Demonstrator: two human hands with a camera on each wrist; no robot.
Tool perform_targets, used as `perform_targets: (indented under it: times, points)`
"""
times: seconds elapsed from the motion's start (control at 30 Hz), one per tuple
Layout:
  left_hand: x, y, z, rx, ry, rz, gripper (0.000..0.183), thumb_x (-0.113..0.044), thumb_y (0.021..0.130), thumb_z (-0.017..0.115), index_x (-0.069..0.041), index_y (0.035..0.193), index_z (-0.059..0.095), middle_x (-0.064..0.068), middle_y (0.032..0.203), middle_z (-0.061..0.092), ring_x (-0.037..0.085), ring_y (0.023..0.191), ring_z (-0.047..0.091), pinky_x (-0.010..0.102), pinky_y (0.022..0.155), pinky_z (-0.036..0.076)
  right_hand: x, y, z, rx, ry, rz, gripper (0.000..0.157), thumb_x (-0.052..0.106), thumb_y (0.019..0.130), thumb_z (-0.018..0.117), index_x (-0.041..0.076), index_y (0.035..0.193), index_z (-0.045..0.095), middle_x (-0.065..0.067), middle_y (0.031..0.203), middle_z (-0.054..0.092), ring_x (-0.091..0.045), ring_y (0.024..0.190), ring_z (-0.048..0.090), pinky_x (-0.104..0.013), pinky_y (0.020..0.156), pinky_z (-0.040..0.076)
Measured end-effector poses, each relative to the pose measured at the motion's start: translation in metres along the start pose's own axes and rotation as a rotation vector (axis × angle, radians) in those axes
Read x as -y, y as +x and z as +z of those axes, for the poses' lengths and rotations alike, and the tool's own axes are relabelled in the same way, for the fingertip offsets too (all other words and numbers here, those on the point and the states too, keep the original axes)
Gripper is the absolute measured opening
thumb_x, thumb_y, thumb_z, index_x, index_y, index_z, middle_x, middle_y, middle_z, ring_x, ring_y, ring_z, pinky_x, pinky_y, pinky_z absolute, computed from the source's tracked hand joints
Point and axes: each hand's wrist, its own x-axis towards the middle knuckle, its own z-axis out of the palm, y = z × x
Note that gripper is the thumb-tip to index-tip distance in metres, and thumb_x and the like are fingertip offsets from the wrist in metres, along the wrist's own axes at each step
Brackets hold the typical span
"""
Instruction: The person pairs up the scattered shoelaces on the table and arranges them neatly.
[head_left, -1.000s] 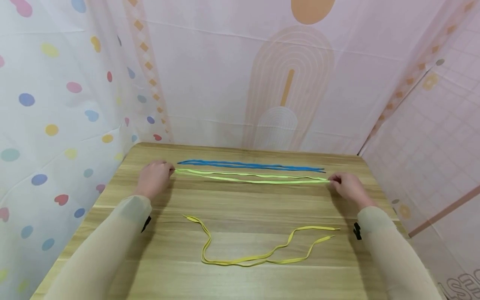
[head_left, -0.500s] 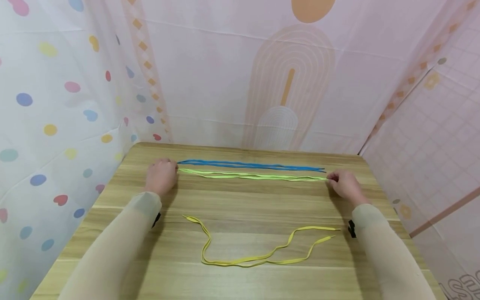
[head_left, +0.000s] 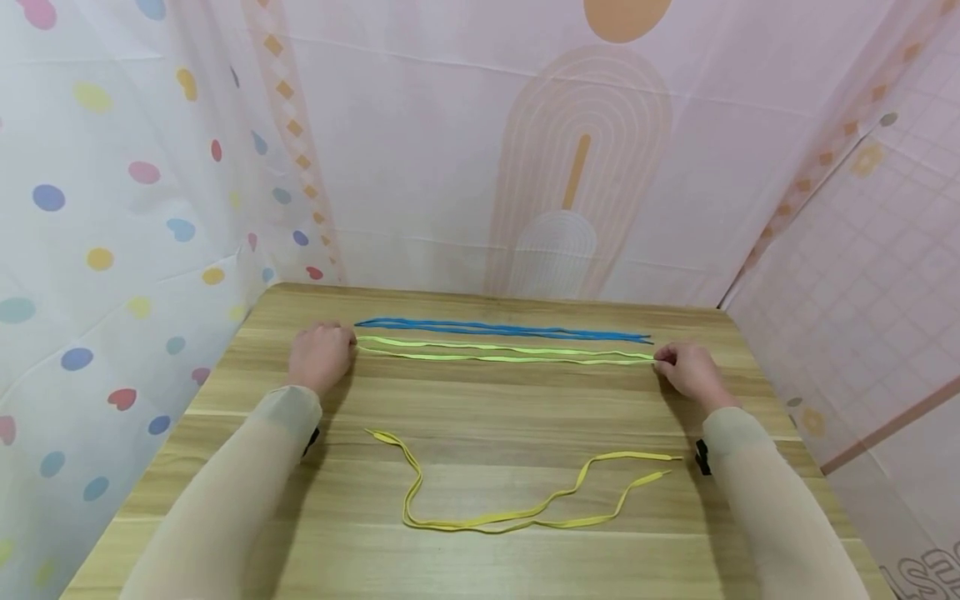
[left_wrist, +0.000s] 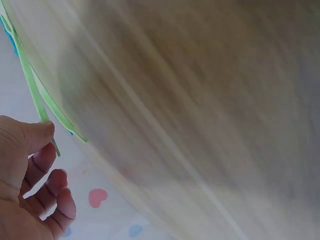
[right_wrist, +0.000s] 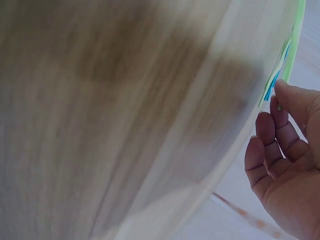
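Observation:
Two bright green shoelace strands [head_left: 480, 359] stretch side by side across the far part of the table. At their left end my left hand [head_left: 322, 357] pinches one strand between thumb and index finger; its tip pokes out below the fingers in the left wrist view, while the other strand's end [left_wrist: 75, 132] lies beside it. My right hand [head_left: 692, 371] pinches a green strand [right_wrist: 292, 47] at the right end, its other fingers loosely bent. Just beyond the green strands lies a blue shoelace [head_left: 502, 329], doubled and nearly straight.
Nearer me, a yellow shoelace [head_left: 465, 525] lies in a loose, wavy U on the wooden table [head_left: 480, 408]. Patterned curtains [head_left: 420, 167] hang behind the table and along both sides.
My left hand has shifted a little to the right, and the right hand slightly left. The green strands drew close together, then spread apart again. The blue and yellow shoelaces stay put.

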Motion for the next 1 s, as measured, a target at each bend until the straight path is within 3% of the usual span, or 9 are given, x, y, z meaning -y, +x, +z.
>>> perform_targets:
  times: [0.17,0.4,0.5,0.67,0.8,0.87,1.0]
  points:
    - [0.0,0.004,0.003,-0.012,-0.012,-0.03,0.023,-0.009,0.105,0.057,-0.002,0.106,0.079,0.023,0.103,0.076,0.042,0.095,0.072,0.062,0.084,0.06,0.002,0.001,0.002,-0.001,-0.002,0.015,0.021,0.013,0.106,0.065,-0.003,0.118,0.071,-0.022,0.111,0.074,-0.034,0.097,0.066,-0.051,0.09,0.055]
    - [-0.001,0.001,0.007,0.059,-0.018,-0.045,0.026,-0.011,0.108,0.054,0.0,0.115,0.076,0.026,0.114,0.072,0.045,0.107,0.068,0.064,0.091,0.059,0.007,0.0,0.003,-0.01,-0.03,-0.008,0.023,0.012,0.105,0.066,-0.003,0.12,0.072,-0.023,0.114,0.074,-0.037,0.101,0.068,-0.056,0.093,0.055]
    - [-0.005,-0.005,0.009,0.054,-0.041,-0.003,0.027,-0.009,0.107,0.053,0.001,0.116,0.077,0.026,0.116,0.073,0.046,0.108,0.07,0.063,0.091,0.06,0.012,-0.004,0.007,-0.002,-0.046,-0.044,0.022,0.013,0.107,0.064,-0.001,0.12,0.073,-0.023,0.117,0.075,-0.038,0.106,0.07,-0.057,0.097,0.056]
    - [-0.015,-0.014,0.013,0.065,-0.081,0.134,0.02,-0.012,0.106,0.059,-0.001,0.108,0.075,0.019,0.112,0.077,0.04,0.1,0.075,0.058,0.086,0.062,0.02,-0.014,0.013,-0.012,-0.155,-0.157,0.021,0.013,0.107,0.064,0.001,0.118,0.077,-0.024,0.122,0.076,-0.044,0.115,0.071,-0.06,0.1,0.057]
    - [-0.021,-0.016,0.015,0.095,-0.125,0.161,0.017,-0.021,0.107,0.064,-0.006,0.099,0.07,0.015,0.109,0.075,0.035,0.092,0.072,0.055,0.084,0.06,0.022,-0.018,0.016,-0.042,-0.248,-0.218,0.018,0.011,0.105,0.066,0.002,0.113,0.079,-0.024,0.117,0.075,-0.045,0.112,0.071,-0.061,0.099,0.057]
    - [-0.022,-0.018,0.016,0.11,-0.133,0.164,0.022,-0.024,0.107,0.065,-0.003,0.101,0.07,0.019,0.116,0.074,0.038,0.096,0.072,0.057,0.087,0.059,0.022,-0.019,0.018,-0.045,-0.27,-0.233,0.017,0.011,0.105,0.066,0.002,0.111,0.079,-0.024,0.115,0.075,-0.045,0.111,0.071,-0.061,0.099,0.057]
    - [-0.023,-0.02,0.019,0.143,-0.103,0.178,0.037,-0.032,0.107,0.064,0.004,0.117,0.072,0.026,0.14,0.067,0.049,0.123,0.067,0.062,0.103,0.056,0.021,-0.019,0.022,-0.043,-0.274,-0.235,0.017,0.012,0.105,0.066,0.002,0.113,0.078,-0.024,0.116,0.075,-0.045,0.11,0.071,-0.061,0.098,0.058]
